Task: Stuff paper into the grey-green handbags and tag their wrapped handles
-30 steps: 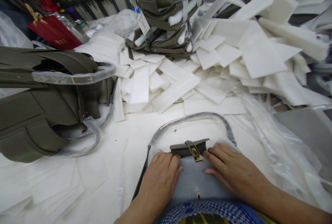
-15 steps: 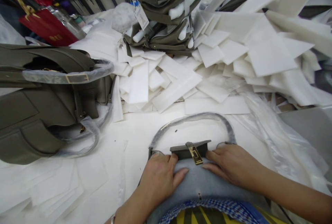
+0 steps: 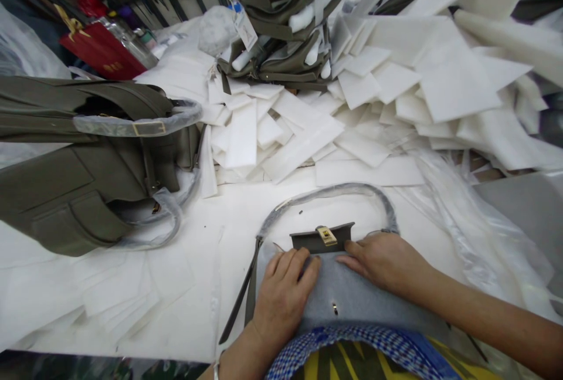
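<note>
A handbag (image 3: 323, 289) with a grey-blue inner panel lies in front of me, against the checked cloth at my waist. Its plastic-wrapped handle (image 3: 328, 190) arches away from me. Between my hands a short dark flap (image 3: 308, 240) carries a gold clasp (image 3: 326, 236), and a small metal fitting (image 3: 335, 308) shows lower on the panel. My left hand (image 3: 288, 289) is closed over the bag's upper edge, left of the clasp, fingertips at the flap. My right hand (image 3: 387, 263) pinches the same edge by the flap's right end. A dark strap (image 3: 240, 295) hangs at the bag's left side.
Olive handbags (image 3: 57, 186) with wrapped handles lie at the left. More bags (image 3: 281, 22) are stacked at the back, beside a heap of white foam sheets (image 3: 453, 69). Clear plastic (image 3: 475, 233) runs along the right. Thin white sheets (image 3: 118, 295) lie front left.
My left hand has shifted its hold, moving its fingers up against the flap. The flap and clasp are tipped back more. The dark strap and more of the panel show now; the view has shifted slightly.
</note>
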{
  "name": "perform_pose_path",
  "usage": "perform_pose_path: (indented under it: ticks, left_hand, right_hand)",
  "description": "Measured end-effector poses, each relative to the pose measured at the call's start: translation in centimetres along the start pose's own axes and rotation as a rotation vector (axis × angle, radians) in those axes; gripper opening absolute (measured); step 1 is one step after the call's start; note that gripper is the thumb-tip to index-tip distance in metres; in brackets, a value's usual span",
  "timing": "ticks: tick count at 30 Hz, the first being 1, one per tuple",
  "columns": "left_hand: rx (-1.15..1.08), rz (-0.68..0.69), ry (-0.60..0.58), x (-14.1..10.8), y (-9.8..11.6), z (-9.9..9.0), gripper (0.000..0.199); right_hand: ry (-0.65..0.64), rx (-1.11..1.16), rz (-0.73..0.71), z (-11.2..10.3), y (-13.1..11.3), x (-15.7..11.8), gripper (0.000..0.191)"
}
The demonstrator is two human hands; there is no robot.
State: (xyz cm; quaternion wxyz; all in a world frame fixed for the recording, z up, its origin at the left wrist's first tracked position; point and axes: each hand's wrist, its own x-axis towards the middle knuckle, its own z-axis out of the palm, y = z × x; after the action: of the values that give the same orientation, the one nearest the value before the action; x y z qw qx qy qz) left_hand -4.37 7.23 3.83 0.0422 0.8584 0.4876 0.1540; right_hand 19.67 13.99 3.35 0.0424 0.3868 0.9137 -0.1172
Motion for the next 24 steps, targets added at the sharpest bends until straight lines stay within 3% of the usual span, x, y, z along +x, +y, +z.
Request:
perform_pose_path:
  ticks: [4,7,9,14,18,21,24]
  left_hand:
    - [-0.161,0.037,-0.139,-1.3,0.3,-1.0,0.034]
    - [-0.175,0.062,-0.323,-2.4,0.6,-1.9,0.068]
    - [-0.155,0.091,-0.391,-3.0,0.9,-2.1,0.077]
    - [-0.094,0.096,-0.378,-3.7,1.2,-1.5,0.070]
    - [-0.050,0.117,-0.349,-3.7,1.3,-1.0,0.068]
    - [-0.039,0.130,-0.347,-3.7,1.4,-1.1,0.069]
    - [-0.039,0.135,-0.348,-3.8,1.2,-1.3,0.071]
  right_hand:
    - [0.002,-0.034,-0.011,0.0,0.0,-0.1,0.044]
    - [0.006,-0.054,0.009,0.0,0.0,-0.2,0.047]
    - [0.012,-0.069,0.021,0.2,-0.1,-0.2,0.049]
    - [0.080,-0.093,0.015,0.5,-0.3,-0.3,0.045]
    - [0.223,-0.039,-0.076,-0.2,-0.6,-1.3,0.037]
    - [0.281,0.033,-0.201,-0.4,-1.2,-3.3,0.052]
    - [0.231,0.085,-0.285,0.4,-1.9,-5.5,0.072]
